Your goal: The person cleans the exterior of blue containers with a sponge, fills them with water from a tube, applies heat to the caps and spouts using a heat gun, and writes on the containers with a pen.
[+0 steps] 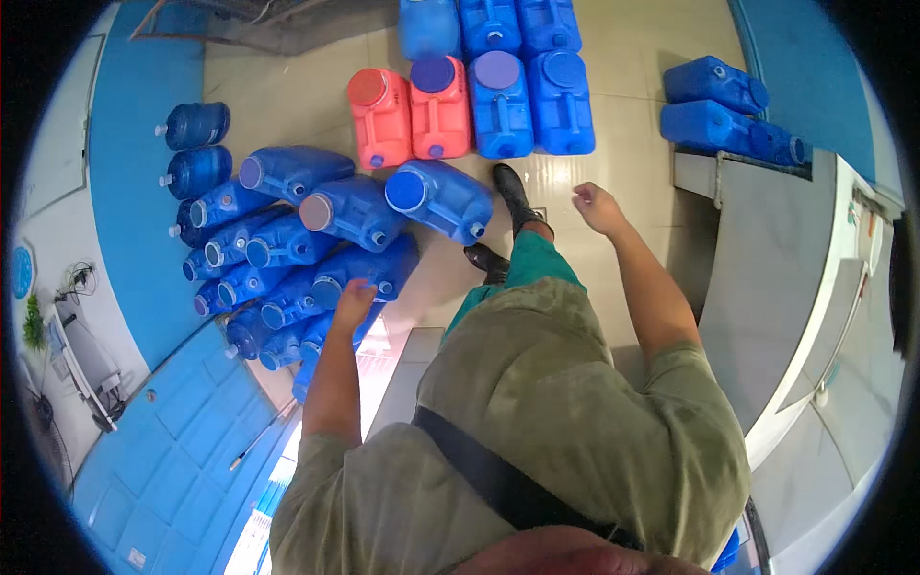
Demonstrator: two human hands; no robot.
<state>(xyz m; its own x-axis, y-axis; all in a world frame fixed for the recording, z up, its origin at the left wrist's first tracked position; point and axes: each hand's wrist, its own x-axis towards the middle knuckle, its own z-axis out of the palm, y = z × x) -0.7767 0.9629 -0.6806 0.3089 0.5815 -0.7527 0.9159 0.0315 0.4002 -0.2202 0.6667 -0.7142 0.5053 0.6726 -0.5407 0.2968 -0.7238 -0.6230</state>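
My left hand (353, 305) hangs over a blue plastic water jug (399, 266) among the jugs stacked at the left; whether it touches the jug I cannot tell. Its fingers are partly hidden, so its grip is unclear. My right hand (600, 208) is above the tiled floor, fingers curled loosely, holding nothing. Beyond my boots stand two red jugs (440, 118), one with a dark blue cap, beside blue jugs (501, 108) in rows. A blue jug with a bright blue cap (406, 188) leans tilted just left of my forward boot (510, 188).
Round blue water bottles (198, 126) lie along the left wall. More blue jugs (708, 123) sit on a ledge at the right, behind a white counter (762, 287). A blue panelled door (172, 424) is at the lower left, with a thin stick (260, 438) near it.
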